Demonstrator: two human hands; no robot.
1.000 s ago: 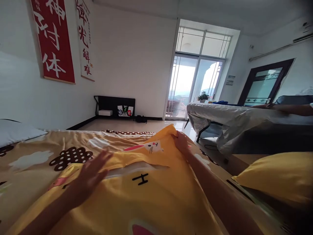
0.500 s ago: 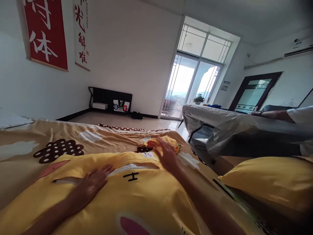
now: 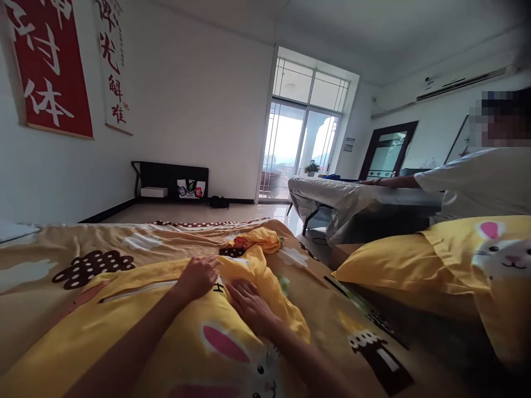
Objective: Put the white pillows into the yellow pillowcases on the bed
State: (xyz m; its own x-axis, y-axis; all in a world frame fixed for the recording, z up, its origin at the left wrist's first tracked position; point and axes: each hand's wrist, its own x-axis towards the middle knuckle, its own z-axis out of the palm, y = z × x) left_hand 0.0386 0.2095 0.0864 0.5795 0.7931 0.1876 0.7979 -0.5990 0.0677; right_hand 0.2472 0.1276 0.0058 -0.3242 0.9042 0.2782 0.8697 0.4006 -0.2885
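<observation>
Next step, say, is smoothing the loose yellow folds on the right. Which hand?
Right hand, I'd say: it lies flat on the yellow cover, beside the loose folds. The left hand, fingers bent, sits farther off, beyond the right.

At seven o'clock, smooth, matt cloth, softly creased, is shown by the yellow pillowcase [image 3: 191,342]. Rumpled matt fabric is seen in the bedspread [image 3: 33,301] at eight o'clock, and similar cloth in the plump pillow [image 3: 385,260] near four. At three, the table is covered by shiny, crinkled plastic sheeting [image 3: 319,190]. Light is reflected by the smooth, glossy floor [image 3: 166,213] at nine; at one, the sliding door [image 3: 286,143] is paned with clear glass.
</observation>
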